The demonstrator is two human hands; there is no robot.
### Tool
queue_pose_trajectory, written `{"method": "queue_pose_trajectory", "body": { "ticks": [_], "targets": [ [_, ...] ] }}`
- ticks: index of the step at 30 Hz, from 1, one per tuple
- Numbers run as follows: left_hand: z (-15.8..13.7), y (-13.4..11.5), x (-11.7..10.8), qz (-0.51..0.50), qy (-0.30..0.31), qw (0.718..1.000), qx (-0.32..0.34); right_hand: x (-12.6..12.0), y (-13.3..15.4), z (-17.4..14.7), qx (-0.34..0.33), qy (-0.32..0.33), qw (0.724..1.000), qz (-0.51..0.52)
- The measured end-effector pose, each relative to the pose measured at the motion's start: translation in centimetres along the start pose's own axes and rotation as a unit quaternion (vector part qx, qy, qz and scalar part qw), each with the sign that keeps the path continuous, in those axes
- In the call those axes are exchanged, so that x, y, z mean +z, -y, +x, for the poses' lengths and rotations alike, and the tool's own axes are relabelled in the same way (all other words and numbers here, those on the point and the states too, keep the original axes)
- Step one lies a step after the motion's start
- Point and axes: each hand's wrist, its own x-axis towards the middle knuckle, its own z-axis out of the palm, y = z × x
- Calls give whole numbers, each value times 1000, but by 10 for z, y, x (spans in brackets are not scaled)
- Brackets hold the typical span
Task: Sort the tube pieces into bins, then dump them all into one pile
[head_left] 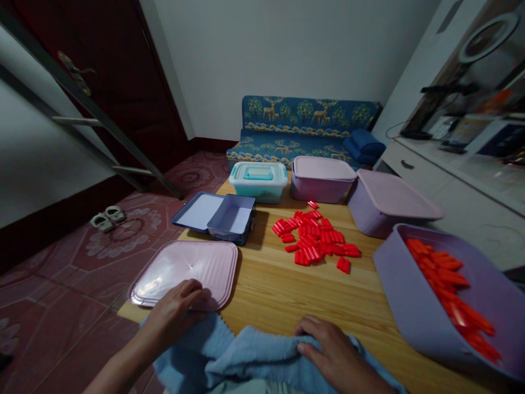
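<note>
Head view: the left hand [186, 296] rests on the lid [197, 262], fingers bent, pinching or not, can't tell! The lid lies at the table's [262, 284] left edge; a careless shove could tip it off. Right hand [330, 345] now, loosely curled on the cloth [241, 355], grip unclear; a tug there might drag the lid's near corner. Red pieces [314, 235] sit loose mid-table, and a sweeping sleeve could scatter them!

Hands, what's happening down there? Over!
Left hand at pink lid. Right hand on blue cloth. Red pieces loose on table, nothing between them and right hand.
</note>
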Motion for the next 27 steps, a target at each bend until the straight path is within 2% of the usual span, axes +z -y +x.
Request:
{"method": "queue_pose_trajectory", "body": {
  "ticks": [3,7,14,18,23,27],
  "targets": [
    [2,-3,4,17,17,999,25,2,5,1,-15,6,1000,-3],
    [2,-9,5,51,8,998,42,6,10,4,-22,22,998,-53],
    [10,-35,-1,59,22,997,36,11,16,14,-45,-3,996,-80],
    [17,-40,4,77,17,996,31,12,17,15,-41,-12,995,-88],
    [21,-42,13,105,-23,993,45,12,18,18,-34,-34,995,-90],
    [22,-44,10,101,-64,990,79,13,17,24,-57,-64,995,-45]
  ]
}}
